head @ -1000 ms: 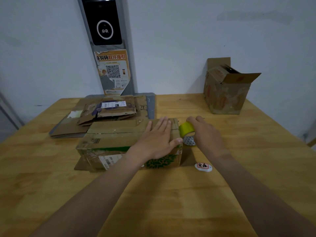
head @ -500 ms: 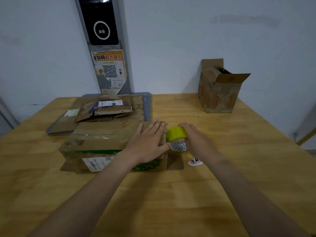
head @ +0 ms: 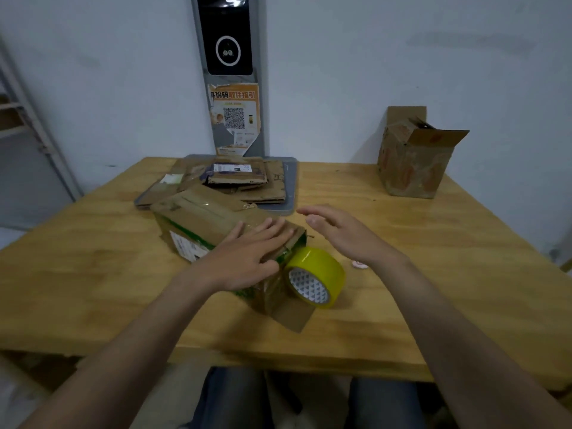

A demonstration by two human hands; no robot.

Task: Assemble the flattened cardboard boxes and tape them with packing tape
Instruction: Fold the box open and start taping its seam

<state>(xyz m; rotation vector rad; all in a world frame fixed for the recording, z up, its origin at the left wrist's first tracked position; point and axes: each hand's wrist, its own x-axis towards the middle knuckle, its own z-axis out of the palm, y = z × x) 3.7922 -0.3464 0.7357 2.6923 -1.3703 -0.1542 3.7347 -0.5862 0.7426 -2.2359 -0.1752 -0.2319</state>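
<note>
A closed brown cardboard box [head: 198, 221] with green print lies skewed on the wooden table [head: 93, 274], its near end pointing at me. My left hand [head: 247, 258] lies flat on the box top near that end, fingers spread. A roll of yellow packing tape [head: 315, 277] hangs at the box's near right corner, apparently stuck by its tape end. My right hand [head: 337, 233] hovers open above and behind the roll, touching nothing.
A pile of flattened cardboard boxes [head: 241, 181] lies on a grey tray [head: 291, 193] at the back. An assembled box with open top flaps [head: 411, 156] stands at the back right by the wall. A small white-pink item [head: 360, 265] lies right of the roll.
My right hand has let go of the tape roll and lifted away. The box has turned so its taped end faces me, and the roll now dangles beside it.
</note>
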